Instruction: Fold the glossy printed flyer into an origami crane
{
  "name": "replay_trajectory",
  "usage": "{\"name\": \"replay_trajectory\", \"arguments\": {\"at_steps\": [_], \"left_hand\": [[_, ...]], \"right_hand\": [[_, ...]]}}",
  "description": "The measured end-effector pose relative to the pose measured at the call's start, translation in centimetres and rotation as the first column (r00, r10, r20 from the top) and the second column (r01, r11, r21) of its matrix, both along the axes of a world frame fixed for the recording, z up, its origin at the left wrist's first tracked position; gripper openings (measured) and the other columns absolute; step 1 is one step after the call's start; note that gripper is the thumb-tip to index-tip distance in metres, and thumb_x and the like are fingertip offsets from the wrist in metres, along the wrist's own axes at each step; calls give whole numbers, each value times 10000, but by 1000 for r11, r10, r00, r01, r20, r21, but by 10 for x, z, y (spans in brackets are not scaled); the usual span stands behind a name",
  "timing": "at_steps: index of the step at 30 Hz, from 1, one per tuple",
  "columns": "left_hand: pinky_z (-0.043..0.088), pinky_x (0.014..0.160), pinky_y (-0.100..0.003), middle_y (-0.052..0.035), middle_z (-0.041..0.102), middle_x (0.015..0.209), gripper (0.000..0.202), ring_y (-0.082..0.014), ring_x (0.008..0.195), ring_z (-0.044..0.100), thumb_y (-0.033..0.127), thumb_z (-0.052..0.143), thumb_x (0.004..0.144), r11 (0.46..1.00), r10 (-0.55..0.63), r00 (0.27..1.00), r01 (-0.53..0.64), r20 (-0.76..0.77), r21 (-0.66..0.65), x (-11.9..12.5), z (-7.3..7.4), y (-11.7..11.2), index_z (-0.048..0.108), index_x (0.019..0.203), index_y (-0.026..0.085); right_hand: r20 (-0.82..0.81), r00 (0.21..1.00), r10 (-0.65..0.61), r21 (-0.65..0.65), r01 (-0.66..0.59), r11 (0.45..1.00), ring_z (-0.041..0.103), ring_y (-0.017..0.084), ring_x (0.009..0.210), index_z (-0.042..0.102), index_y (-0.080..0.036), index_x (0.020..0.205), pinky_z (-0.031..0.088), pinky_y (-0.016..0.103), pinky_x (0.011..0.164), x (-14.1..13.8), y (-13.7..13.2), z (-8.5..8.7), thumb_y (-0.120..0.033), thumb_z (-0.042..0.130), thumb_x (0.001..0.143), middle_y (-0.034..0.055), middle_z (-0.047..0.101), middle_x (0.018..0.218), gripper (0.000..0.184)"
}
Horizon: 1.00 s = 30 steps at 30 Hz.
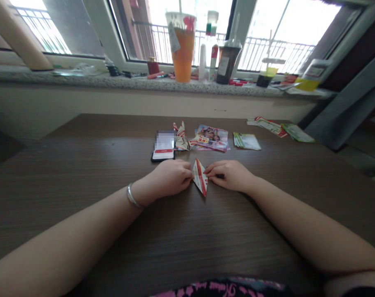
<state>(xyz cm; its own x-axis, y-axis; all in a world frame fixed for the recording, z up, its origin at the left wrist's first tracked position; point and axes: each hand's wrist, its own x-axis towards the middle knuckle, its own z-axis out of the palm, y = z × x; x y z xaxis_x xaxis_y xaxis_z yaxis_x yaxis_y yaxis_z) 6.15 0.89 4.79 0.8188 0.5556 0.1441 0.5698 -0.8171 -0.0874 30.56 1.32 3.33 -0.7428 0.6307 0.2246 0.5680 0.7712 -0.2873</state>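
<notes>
A small diamond-shaped piece of folded paper, white with red stripes and print, lies on the dark wood table in front of me. My left hand, with a silver bangle at its wrist, has its fingers curled at the paper's left corner. From the other side, my right hand pinches the right corner between thumb and fingers. Just beyond my left hand lies a phone with a lit, partly blurred screen. Folded paper figures in the same red and white stand beside the phone.
Behind the paper are a pile of printed flyers, a stack of cards and more leaflets. On the stone windowsill stand an orange drink cup, a dark drink cup and several bottles and small items.
</notes>
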Motion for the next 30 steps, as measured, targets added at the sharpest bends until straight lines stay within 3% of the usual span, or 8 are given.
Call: {"name": "replay_trajectory", "arguments": {"at_steps": [8, 13, 18, 24, 30], "left_hand": [[497, 646, -296, -75, 641, 792, 283, -171, 681, 606, 225, 491, 889, 1000, -28, 999, 27, -22, -10, 0, 5, -2, 698, 710, 157], [511, 907, -367, -112, 643, 1132, 189, -229, 1022, 619, 182, 497, 885, 998, -58, 988, 56, 141, 19, 5, -6, -6, 682, 905, 150], [454, 1015, -407, -111, 629, 1151, 165, -236, 1151, 541, 153, 509, 874, 996, -70, 958, 81, 280, -27, 6, -16, -4, 624, 992, 159], [487, 914, -373, -105, 630, 1073, 155, -217, 1024, 587, 199, 518, 885, 989, 38, 953, 8, 301, -151, 4, -17, 2, 606, 1006, 158], [419, 1017, -433, -130, 595, 1223, 343, -248, 1161, 532, 332, 498, 927, 981, 161, 933, -114, 322, -159, 3, -21, 2, 559, 1211, 149]], "right_hand": [[-26, 999, -38, -1, 38, 999, 682, 164, 970, 746, -245, 871, 525, 308, 890, -1, -2, -1, -231, 552, 876, -16, 736, 1062, 194], [29, 990, -138, 95, 135, 986, 675, 197, 982, 745, -227, 907, 510, 332, 890, -10, -13, 4, -354, 530, 914, 22, 733, 1072, 249], [57, 985, -162, 175, 150, 973, 637, 252, 1035, 708, -190, 1045, 485, 395, 911, -14, -16, 5, -442, 549, 892, 92, 700, 1138, 334], [-18, 991, -129, 99, 131, 986, 563, 261, 1155, 658, -178, 1128, 450, 434, 993, -8, -3, -6, -382, 618, 847, 114, 633, 1237, 349], [-102, 990, -94, 29, 97, 995, 541, 248, 1190, 640, -204, 1160, 413, 468, 1036, -4, 7, -15, -342, 656, 825, 120, 613, 1256, 363]]}}
